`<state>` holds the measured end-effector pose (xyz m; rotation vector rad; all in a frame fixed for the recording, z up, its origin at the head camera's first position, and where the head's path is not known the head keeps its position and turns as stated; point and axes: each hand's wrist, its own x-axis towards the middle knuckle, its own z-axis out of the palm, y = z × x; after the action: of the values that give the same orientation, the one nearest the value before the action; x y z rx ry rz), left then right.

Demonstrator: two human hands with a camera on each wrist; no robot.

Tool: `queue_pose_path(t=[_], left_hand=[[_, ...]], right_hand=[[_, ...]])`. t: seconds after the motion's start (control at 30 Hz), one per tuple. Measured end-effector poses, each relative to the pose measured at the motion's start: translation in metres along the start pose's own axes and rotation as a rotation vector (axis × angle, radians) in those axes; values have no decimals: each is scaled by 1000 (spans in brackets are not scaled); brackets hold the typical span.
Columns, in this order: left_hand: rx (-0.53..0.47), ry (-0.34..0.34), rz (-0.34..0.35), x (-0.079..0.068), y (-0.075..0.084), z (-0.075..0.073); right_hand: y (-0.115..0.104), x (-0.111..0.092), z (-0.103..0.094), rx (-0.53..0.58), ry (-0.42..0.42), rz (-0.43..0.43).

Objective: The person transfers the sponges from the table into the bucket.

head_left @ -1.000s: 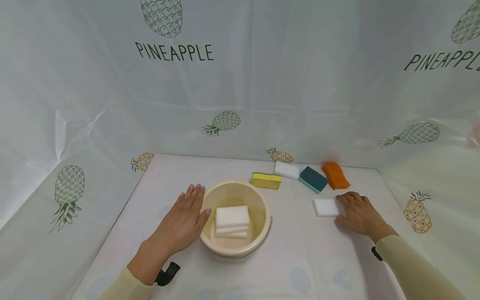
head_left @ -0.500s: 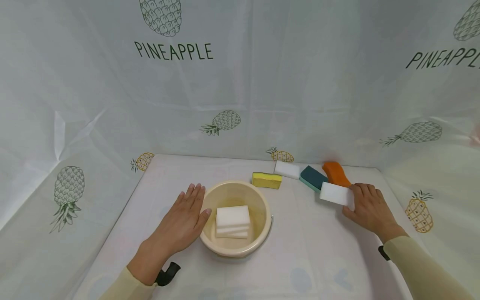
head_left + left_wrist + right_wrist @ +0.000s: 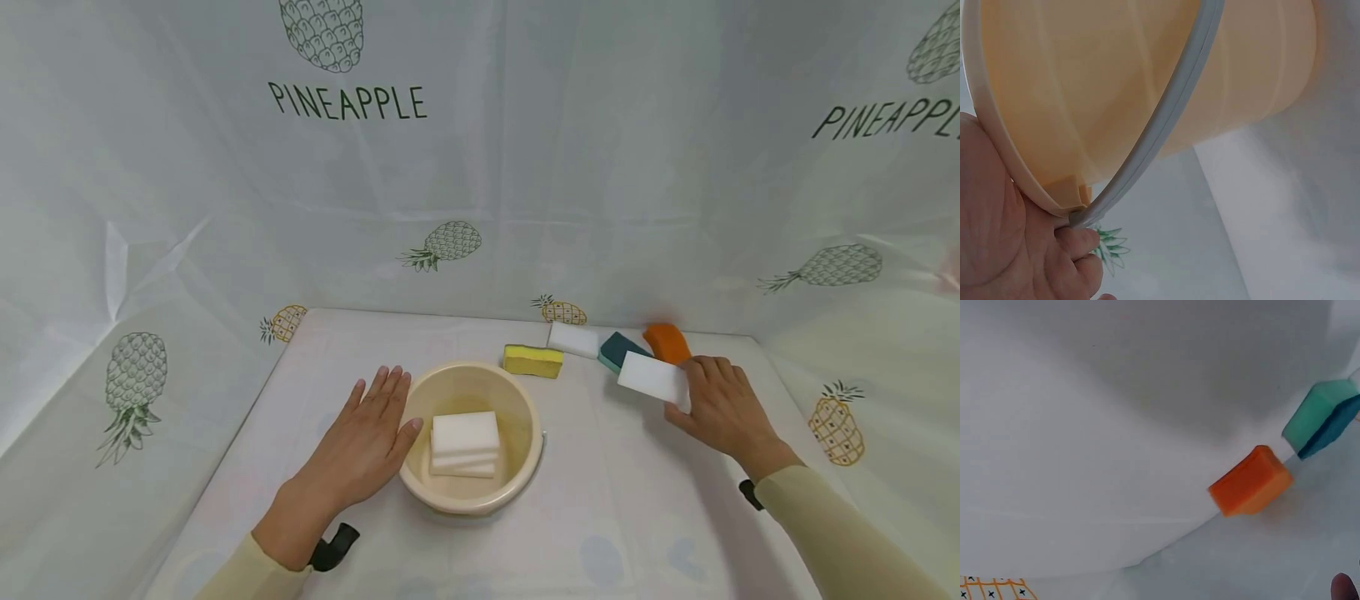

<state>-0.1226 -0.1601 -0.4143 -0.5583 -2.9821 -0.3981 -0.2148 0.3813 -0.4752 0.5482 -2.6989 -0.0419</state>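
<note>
My right hand pinches a white sponge by its right end, lifted above the table. Only a fingertip of that hand shows in the right wrist view. With fingers straight, my left hand rests against the left rim of a cream bucket. The left wrist view shows the bucket's wall and grey handle, close to the fingers. Inside the bucket lies a stack of white sponges.
Along the table's back lie a yellow sponge, another white sponge, a teal sponge and an orange sponge. The held sponge partly covers the teal one. A pineapple-print sheet hangs behind.
My right hand has lifted the white sponge off the table, then moved it slightly left and farther back. My left hand and the bucket stay in place.
</note>
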Motion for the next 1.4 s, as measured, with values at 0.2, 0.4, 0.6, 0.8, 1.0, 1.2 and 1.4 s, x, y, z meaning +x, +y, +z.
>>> queue_pose_path(t=[0.2, 0.4, 0.6, 0.8, 1.0, 1.2, 1.4], left_hand=[[21, 9, -11, -1, 1, 1], [53, 24, -11, -1, 2, 0], [66, 24, -18, 0, 3, 1], [76, 22, -21, 0, 4, 0], [81, 22, -19, 0, 4, 0], [71, 25, -18, 1, 5, 0], [54, 26, -27, 1, 5, 1]], right_hand=[[-16, 13, -8, 13, 31, -44], [-35, 25, -16, 33, 51, -53], [-54, 36, -21, 61, 95, -77], [-74, 48, -32, 86, 149, -126], [-102, 62, -47, 117, 181, -172], [-134, 81, -65, 137, 220, -228], [-174, 95, -79, 189, 185, -266]])
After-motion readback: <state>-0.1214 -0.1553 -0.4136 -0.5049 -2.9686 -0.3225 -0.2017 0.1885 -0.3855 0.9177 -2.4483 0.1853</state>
